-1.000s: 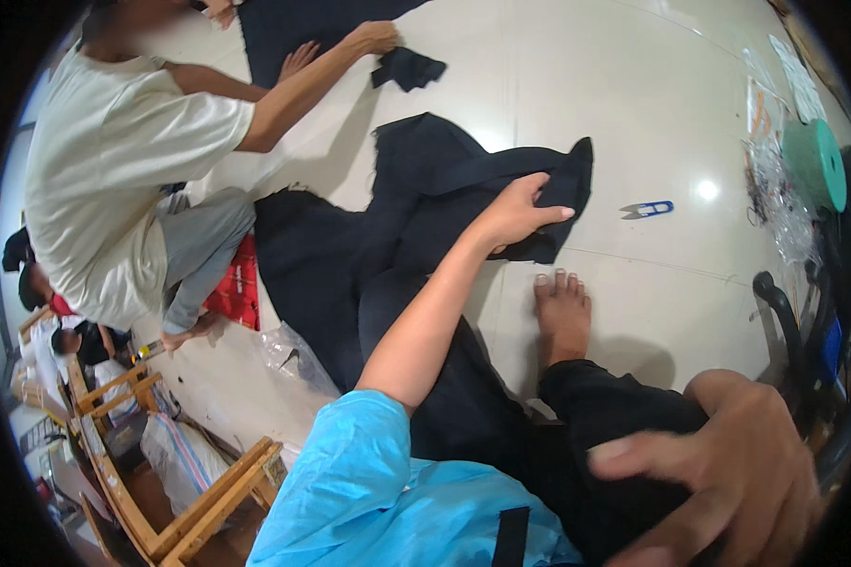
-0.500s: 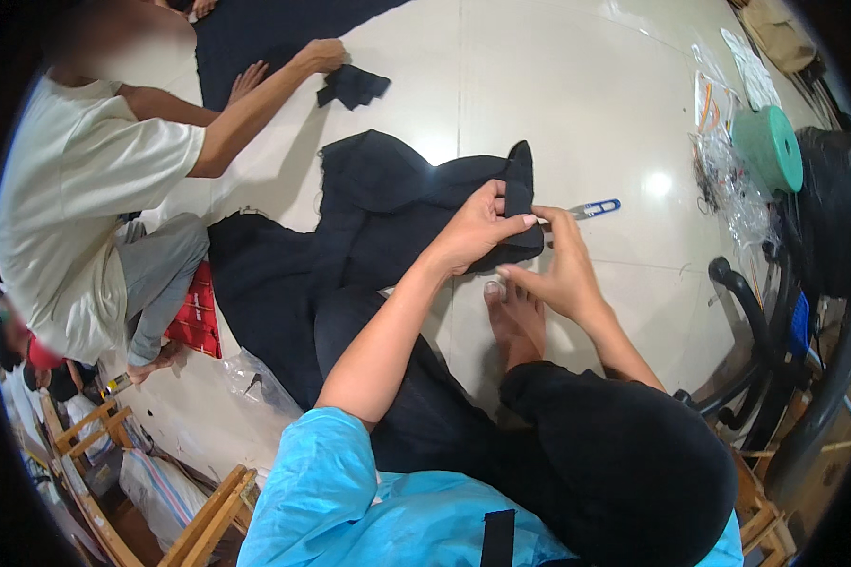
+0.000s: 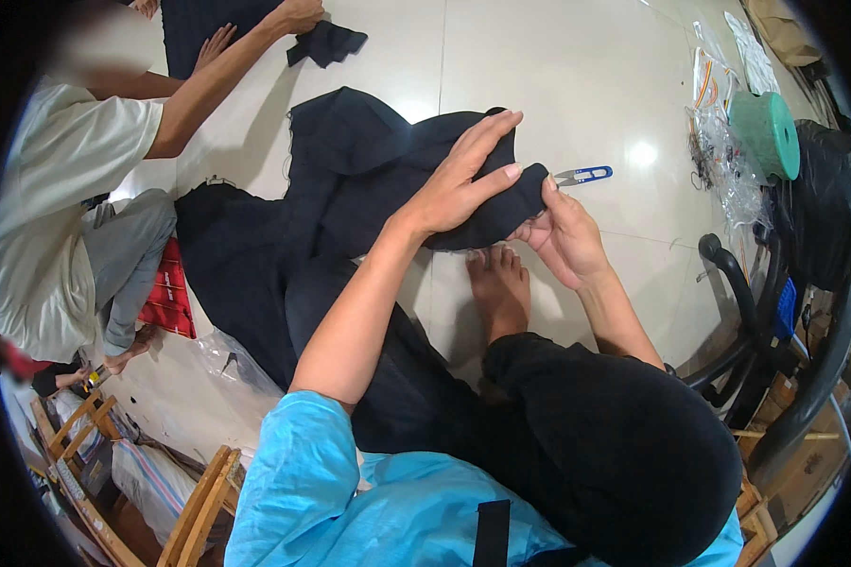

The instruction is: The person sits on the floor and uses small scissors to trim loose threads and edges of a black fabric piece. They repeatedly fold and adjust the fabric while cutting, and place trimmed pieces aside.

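A large black cloth [image 3: 340, 189] with a frayed left edge is spread over the pale floor and runs back to my legs. Stretched out across its right end, my left hand [image 3: 440, 194] lies with fingers straight and thumb apart. At the right corner of the same cloth, my right hand [image 3: 569, 241] pinches the edge between thumb and fingers; some of those fingers are hidden underneath. Just beyond that corner, blue-handled thread snips [image 3: 586, 176] rest on the tiles, close to my right fingertips.
A co-worker in a white shirt [image 3: 66, 208] crouches at left, holding a small black scrap [image 3: 326, 42] near another dark cloth [image 3: 208, 19]. A green roll [image 3: 764, 135], clear plastic and a black chair base [image 3: 752, 312] stand at right. Wooden frames [image 3: 203, 506] are at lower left.
My left hand has gone from pinching a folded strip at the cloth's end to lying flat on it. My right hand has taken hold of the corner. The whole view has shifted slightly.
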